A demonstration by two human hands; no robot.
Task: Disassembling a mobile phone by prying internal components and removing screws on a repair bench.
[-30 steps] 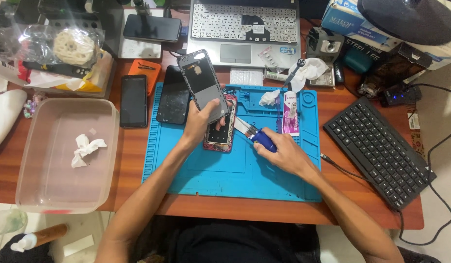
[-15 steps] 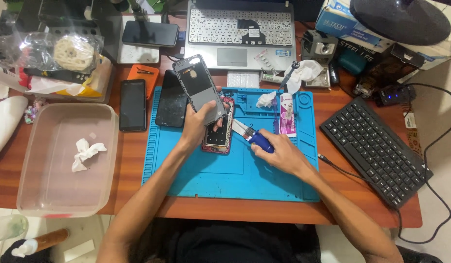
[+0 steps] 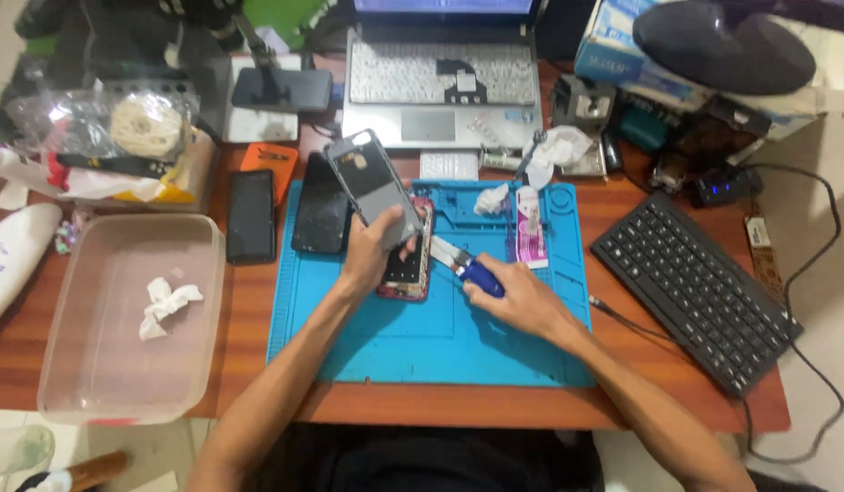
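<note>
My left hand [image 3: 375, 248] grips a grey phone back cover [image 3: 369, 185], lifted and tilted up off an opened red-framed phone [image 3: 406, 271] that lies on the blue work mat [image 3: 367, 337]. Just to the right of that phone, my right hand [image 3: 516, 299] holds a blue-handled tool [image 3: 470, 268] whose flat pale blade points toward the phone's right edge. A dark phone screen panel [image 3: 320, 217] lies on the mat to the left of the cover.
A clear plastic tub [image 3: 121, 383] with a crumpled tissue stands at the left. A black phone [image 3: 251, 217] lies beside it. A laptop [image 3: 440, 87] is at the back, a black keyboard [image 3: 691, 292] at the right, a small tube [image 3: 530, 239] on the mat.
The view has shifted slightly. Both hands stay at the opened phone, the back cover still raised and the tool's blade at its right edge.
</note>
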